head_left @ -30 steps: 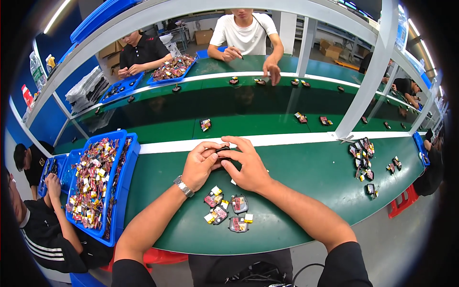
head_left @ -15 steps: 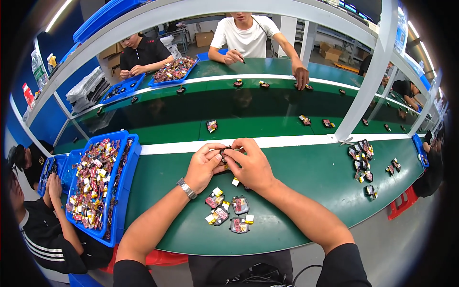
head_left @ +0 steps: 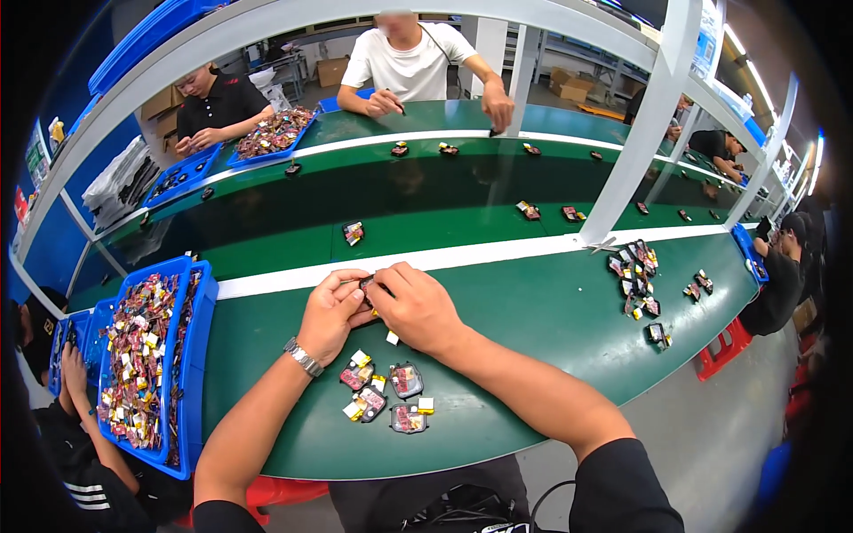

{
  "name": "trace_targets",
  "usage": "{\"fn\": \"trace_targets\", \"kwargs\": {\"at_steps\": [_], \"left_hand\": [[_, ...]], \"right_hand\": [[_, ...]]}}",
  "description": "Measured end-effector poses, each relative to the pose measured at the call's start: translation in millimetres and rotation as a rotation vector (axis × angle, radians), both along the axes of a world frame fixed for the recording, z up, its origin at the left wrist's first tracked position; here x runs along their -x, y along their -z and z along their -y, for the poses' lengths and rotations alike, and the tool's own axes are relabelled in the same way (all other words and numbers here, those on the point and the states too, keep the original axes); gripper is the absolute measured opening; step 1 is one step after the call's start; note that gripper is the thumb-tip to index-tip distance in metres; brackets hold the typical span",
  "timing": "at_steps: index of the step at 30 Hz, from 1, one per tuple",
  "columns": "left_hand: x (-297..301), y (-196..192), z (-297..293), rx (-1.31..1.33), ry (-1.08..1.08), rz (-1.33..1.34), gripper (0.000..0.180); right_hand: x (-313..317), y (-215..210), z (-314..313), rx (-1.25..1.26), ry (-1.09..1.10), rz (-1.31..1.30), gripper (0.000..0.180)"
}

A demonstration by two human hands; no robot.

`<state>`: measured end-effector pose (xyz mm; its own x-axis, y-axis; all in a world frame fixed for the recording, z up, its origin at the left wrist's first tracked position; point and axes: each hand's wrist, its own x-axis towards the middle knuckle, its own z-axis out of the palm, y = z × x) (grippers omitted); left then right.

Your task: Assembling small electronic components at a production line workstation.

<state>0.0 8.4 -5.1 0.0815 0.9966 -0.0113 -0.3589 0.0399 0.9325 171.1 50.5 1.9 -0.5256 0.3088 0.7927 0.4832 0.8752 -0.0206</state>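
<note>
Small part (head_left: 366,285) pinched between both hands' fingers (head_left: 354,281) (mostly hidden).

Left hand (head_left: 330,313): wristwatch on the wrist, fingers closed on a small dark part (head_left: 366,286), pressed against the other hand.
Right hand (head_left: 416,306): fingertips pinching the same part from 3 o'clock.
Loose parts (head_left: 386,395): cluster of small dark units with red and yellow labels, at 6 o'clock of the hands, near them.
Green table (head_left: 533,320): white stripe along its far edge.
Blue tray (head_left: 197,355): at 9 o'clock, heaped with like parts (too small to tell apart).
</note>
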Motion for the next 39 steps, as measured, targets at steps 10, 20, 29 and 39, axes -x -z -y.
{"fn": "trace_targets", "kwargs": {"at_steps": [10,20,29,39], "left_hand": [[1.5,3.0,-1.2,0.004,-0.048,0.000,0.025],[-0.8,-5.3,-4.8,-0.015,0.045,0.144,0.060],[2.9,-1.4,-10.2,-0.063,0.114,0.045,0.049],[5.7,-4.2,-8.1,-0.043,0.156,0.005,0.041]], "right_hand": [[4.4,-4.3,7.5,0.105,-0.024,-0.096,0.019],[10.5,2.5,-59.1,0.337,0.155,-0.155,0.020],[-80.0,20.9,-163.5,0.497,0.577,-0.041,0.016],[-190.5,23.0,-168.4,0.424,1.157,-0.056,0.049]]}}
